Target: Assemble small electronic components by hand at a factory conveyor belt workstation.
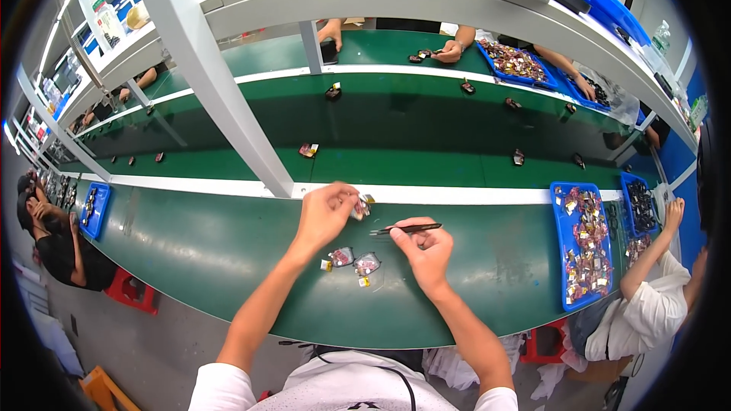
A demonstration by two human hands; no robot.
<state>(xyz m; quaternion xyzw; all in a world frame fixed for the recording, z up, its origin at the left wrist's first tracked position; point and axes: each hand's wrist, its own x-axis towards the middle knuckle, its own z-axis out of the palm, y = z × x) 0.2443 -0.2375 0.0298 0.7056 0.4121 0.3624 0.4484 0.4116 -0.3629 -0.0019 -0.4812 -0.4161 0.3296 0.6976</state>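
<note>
1. Head view: the left hand (pixel 327 211) pinches a small tagged electronic assembly (pixel 364 206) between thumb and fingers, close to the pale rail (pixel 426 193) that edges the workbench.
2. The right hand (pixel 428 253) grips black tweezers (pixel 415 227) much like a pen; their tips point left, below the assembly in the left hand and apart from it.
3. Two loose assemblies lie side by side on the green workbench (pixel 472 293), nearer the body than both hands and between the forearms: the left one (pixel 343 257) has a yellow-and-white tag at its lower left, and the right one (pixel 367 262) has its tag at the bottom.
4. Well to the right of the right hand, a large blue tray (pixel 563 270) holds a heap of similar reddish tagged pieces.
5. Beyond the left hand, past the rail, another tagged assembly (pixel 308 150) sits on the green conveyor surface (pixel 411 164).
6. Far to the left of the left hand, a smaller blue tray (pixel 103 205) rests near the bench's end.
7. Farther right than the large tray, a co-worker in a white shirt (pixel 653 308) sits with an arm raised.
</note>
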